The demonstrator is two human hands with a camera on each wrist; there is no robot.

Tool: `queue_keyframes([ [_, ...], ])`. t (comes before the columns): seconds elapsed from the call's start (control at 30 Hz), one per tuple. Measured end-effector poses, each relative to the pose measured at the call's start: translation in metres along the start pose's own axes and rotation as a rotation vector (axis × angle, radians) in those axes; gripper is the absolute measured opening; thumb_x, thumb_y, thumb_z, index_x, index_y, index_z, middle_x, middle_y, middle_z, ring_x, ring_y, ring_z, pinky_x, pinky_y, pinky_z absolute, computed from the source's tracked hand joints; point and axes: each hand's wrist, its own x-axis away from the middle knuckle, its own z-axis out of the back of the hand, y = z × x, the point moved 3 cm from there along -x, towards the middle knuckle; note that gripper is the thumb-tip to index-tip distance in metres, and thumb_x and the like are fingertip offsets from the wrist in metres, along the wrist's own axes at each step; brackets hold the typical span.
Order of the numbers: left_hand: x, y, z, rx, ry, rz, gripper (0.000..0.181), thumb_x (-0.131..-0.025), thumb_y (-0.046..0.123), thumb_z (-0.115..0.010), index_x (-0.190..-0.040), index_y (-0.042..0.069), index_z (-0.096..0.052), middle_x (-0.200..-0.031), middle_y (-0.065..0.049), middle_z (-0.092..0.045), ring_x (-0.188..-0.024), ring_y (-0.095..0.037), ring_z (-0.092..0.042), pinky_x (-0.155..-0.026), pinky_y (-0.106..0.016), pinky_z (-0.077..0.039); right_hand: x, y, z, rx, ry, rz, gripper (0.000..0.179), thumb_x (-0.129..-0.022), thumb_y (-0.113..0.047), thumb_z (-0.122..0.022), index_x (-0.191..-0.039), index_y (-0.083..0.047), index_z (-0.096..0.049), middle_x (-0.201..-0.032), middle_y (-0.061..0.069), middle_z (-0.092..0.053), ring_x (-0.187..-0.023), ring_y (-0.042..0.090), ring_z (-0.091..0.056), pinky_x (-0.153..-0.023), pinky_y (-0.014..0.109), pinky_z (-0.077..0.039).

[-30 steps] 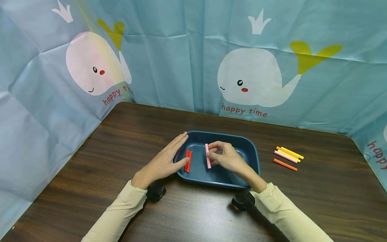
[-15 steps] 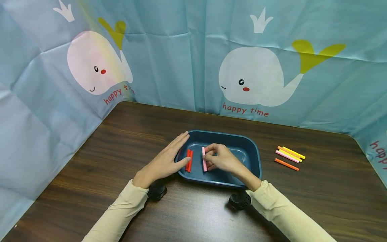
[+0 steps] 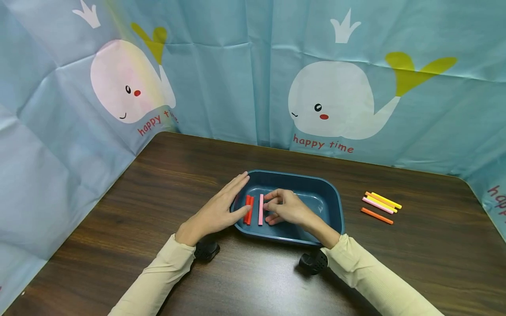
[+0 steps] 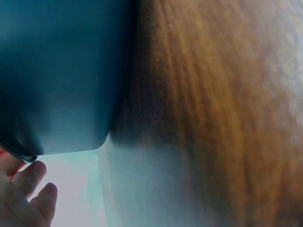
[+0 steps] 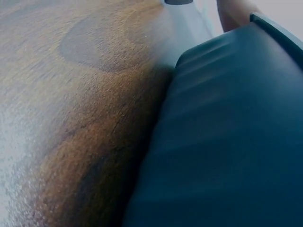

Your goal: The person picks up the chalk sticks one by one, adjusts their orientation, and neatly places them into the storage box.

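Observation:
A dark blue tray (image 3: 292, 240) sits on the table in the head view. Two red sticks (image 3: 249, 210) lie side by side at its left end, partly covered by my left thumb. To their right, parallel and a small gap away, lies a pink stick (image 3: 261, 210). My left hand (image 3: 215, 215) rests over the tray's left rim, fingers extended. Inside the tray, my right hand (image 3: 288, 208) has its fingertips just right of the pink stick, spread loosely and not pinching it. In the left wrist view, the left fingers (image 4: 31, 179) appear by the tray's outer wall (image 4: 66, 85).
Right of the tray, several yellow, orange and pink sticks (image 3: 381, 202) lie together, with one orange stick (image 3: 377, 216) slightly apart in front. A blue curtain with printed whales (image 3: 332, 101) hangs behind the brown wooden table (image 3: 189, 166).
My right hand has carried the pink stick left towards the red sticks, set it down in the tray and loosened its fingers. My left hand has stayed at the rim.

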Motion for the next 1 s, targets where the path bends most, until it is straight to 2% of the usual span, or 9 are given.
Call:
queue_keyframes([
  [0.37, 0.002, -0.002, -0.001, -0.010, 0.000, -0.003, 0.076, -0.097, 0.035, -0.061, -0.159, 0.012, -0.023, -0.168, 0.003, -0.013, -0.156, -0.021, -0.014, -0.123, -0.053, -0.021, 0.008, -0.002, 0.004, 0.002, -0.021, 0.074, 0.038, -0.099, -0.008, -0.057, -0.133, 0.007, -0.049, -0.110, 0.023, -0.065, -0.081, 0.025, -0.073, -0.074, 0.038, -0.062],
  [0.53, 0.004, -0.002, -0.001, -0.002, 0.001, -0.004, 0.076, -0.097, 0.035, -0.061, -0.159, 0.012, -0.023, -0.168, 0.003, -0.013, -0.156, -0.020, -0.013, -0.123, -0.052, -0.021, 0.017, -0.005, 0.014, 0.036, -0.056, 0.154, 0.041, -0.100, -0.013, -0.058, -0.135, 0.007, -0.049, -0.117, 0.027, -0.064, -0.094, 0.032, -0.072, -0.081, 0.041, -0.061],
  [0.67, 0.003, -0.002, -0.001, 0.002, 0.003, -0.006, 0.076, -0.097, 0.034, -0.062, -0.159, 0.013, -0.023, -0.168, 0.002, -0.014, -0.156, -0.019, -0.013, -0.123, -0.052, -0.021, 0.023, -0.006, 0.023, 0.075, -0.055, 0.196, 0.044, -0.100, -0.017, -0.060, -0.135, 0.007, -0.049, -0.120, 0.027, -0.063, -0.098, 0.034, -0.072, -0.083, 0.040, -0.061],
  [1.0, 0.001, -0.001, 0.000, -0.003, 0.003, -0.002, 0.076, -0.097, 0.033, -0.062, -0.159, 0.015, -0.022, -0.167, 0.007, -0.012, -0.156, -0.018, -0.013, -0.123, -0.052, -0.022, 0.042, -0.006, 0.041, 0.130, -0.054, 0.234, 0.041, -0.099, -0.018, -0.060, -0.132, 0.006, -0.054, -0.119, 0.027, -0.064, -0.101, 0.034, -0.071, -0.087, 0.039, -0.059],
])
